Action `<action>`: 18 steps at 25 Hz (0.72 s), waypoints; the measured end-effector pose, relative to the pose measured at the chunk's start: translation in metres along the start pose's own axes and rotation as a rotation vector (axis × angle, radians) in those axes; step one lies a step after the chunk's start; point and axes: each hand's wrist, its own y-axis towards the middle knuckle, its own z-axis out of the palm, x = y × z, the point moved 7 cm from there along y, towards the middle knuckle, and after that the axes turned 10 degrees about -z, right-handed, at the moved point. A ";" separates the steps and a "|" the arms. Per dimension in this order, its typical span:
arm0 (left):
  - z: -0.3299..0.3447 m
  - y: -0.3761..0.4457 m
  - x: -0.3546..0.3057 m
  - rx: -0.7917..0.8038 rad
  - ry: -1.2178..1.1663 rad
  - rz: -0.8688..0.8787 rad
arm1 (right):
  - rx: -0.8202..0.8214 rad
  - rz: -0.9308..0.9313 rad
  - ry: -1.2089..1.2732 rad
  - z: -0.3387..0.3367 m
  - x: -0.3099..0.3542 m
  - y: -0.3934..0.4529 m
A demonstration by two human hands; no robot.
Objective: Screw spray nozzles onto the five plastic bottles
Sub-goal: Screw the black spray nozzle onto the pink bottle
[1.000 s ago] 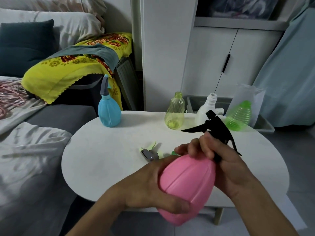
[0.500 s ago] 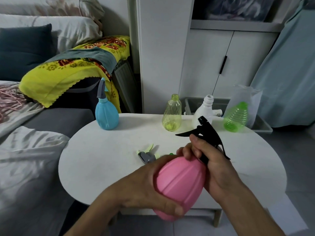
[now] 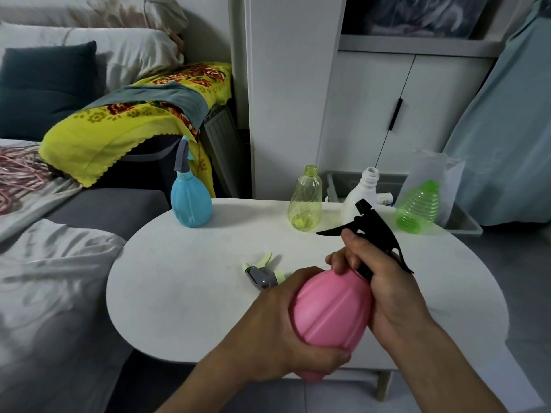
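Between both hands, ribbed pink bottle (image 3: 331,311)

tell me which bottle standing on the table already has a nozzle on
The blue bottle at the table's far left. It wears a grey nozzle, while the yellow, white and green bottles have bare necks.

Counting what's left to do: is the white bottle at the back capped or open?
Open. The white bottle stands upright on the table with its threaded neck bare, no nozzle on it.
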 end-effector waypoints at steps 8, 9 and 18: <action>-0.004 0.005 0.016 -0.326 0.536 -0.026 | -0.340 0.035 -0.238 -0.006 -0.018 -0.008; -0.006 0.006 0.015 -0.367 0.498 -0.012 | -0.277 0.040 -0.245 0.001 -0.018 -0.007; -0.111 0.062 0.052 -0.500 0.129 -0.205 | 0.356 -0.053 -0.753 0.025 -0.020 0.007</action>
